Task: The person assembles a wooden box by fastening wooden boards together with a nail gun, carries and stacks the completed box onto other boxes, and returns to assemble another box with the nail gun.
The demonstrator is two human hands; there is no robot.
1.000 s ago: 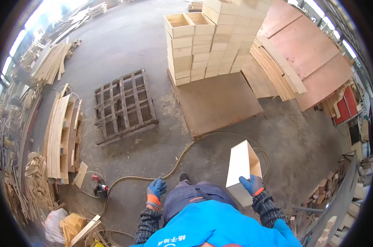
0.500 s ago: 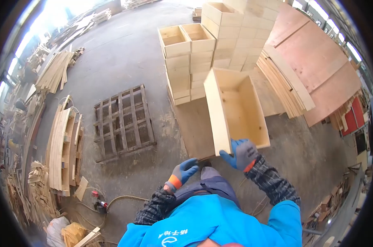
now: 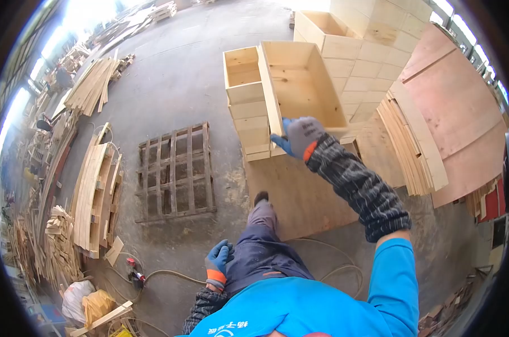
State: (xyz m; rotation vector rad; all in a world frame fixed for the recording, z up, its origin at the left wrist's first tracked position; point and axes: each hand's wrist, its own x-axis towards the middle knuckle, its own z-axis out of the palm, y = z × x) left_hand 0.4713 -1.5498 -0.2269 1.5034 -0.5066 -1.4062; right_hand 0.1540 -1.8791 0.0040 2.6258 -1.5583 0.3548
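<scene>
A large open-topped wooden box (image 3: 305,84) is tilted at the stack of boxes. My right hand (image 3: 300,135), in a grey and blue glove, is closed on its near left corner. My right arm reaches forward. Left of that box, a smaller-looking open box (image 3: 243,68) tops a column of stacked boxes (image 3: 251,126); the large box hides part of the stack. My left hand (image 3: 219,257), gloved the same way, is low beside my left thigh, loosely curled, with nothing visible in it.
Taller stacked boxes (image 3: 372,67) rise behind. A plywood sheet (image 3: 299,194) lies under the stacks. A slatted pallet (image 3: 175,171) lies left on the floor. A hose (image 3: 178,274) runs near my feet to a red-tipped tool (image 3: 133,269). Boards (image 3: 414,140) lean at right.
My right hand has carried the large box forward and up to the stack. The left hand has drawn back toward my thigh. One foot has stepped forward.
</scene>
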